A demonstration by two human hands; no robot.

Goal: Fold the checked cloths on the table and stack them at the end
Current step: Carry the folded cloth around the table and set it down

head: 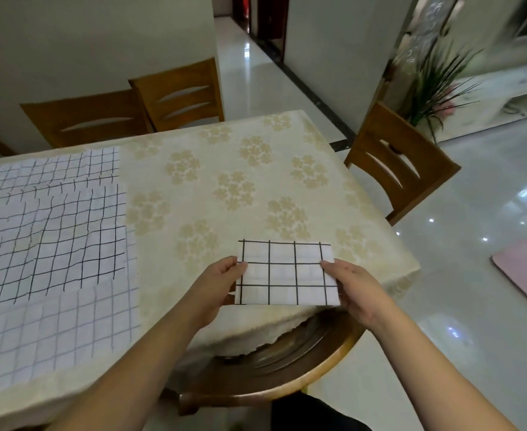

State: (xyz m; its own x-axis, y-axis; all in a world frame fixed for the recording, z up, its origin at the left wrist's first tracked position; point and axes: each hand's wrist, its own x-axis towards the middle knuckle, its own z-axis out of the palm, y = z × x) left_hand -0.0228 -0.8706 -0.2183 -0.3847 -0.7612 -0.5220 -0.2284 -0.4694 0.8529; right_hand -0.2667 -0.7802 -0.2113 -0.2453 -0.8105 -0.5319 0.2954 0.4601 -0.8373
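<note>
— How many checked cloths?
— Four: one folded cloth (287,273) at five o'clock, and three lying flat at nine o'clock, a far cloth (53,166), a bold-lined cloth (47,241) and a near cloth (53,334).
— Hands?
— Two: left hand (215,290), right hand (358,290).
— Chairs?
— Four: two at twelve (85,119) (178,91), one at two (402,163), one at six (271,368). One table (224,181), one plant (436,85).
</note>
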